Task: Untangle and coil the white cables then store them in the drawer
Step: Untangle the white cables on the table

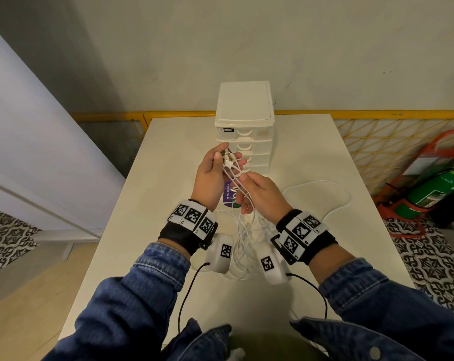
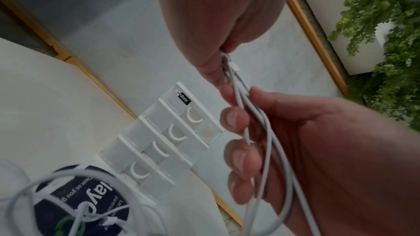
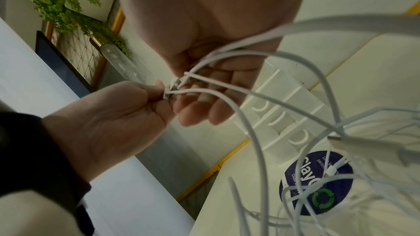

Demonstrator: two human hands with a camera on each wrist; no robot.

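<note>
Several white cables (image 1: 242, 234) lie tangled on the white table (image 1: 168, 157) between my wrists. My left hand (image 1: 227, 158) is raised before the drawer unit (image 1: 244, 118) and pinches a bunch of cable plug ends (image 1: 228, 160). In the left wrist view the plug ends (image 2: 229, 60) sit at that hand's fingertips. Just below, my right hand (image 1: 249, 188) curls round the cable strands (image 2: 263, 132) that hang from them. The right wrist view shows the strands (image 3: 227, 101) fanning down to the tangle. All the drawers (image 2: 181, 132) look closed.
A round purple sticker (image 1: 229, 195) lies on the table under the hands. One loose white cable loop (image 1: 332, 194) rests right of them. A green fire extinguisher (image 1: 434, 191) in a red stand is on the floor at the right, past the table's edge.
</note>
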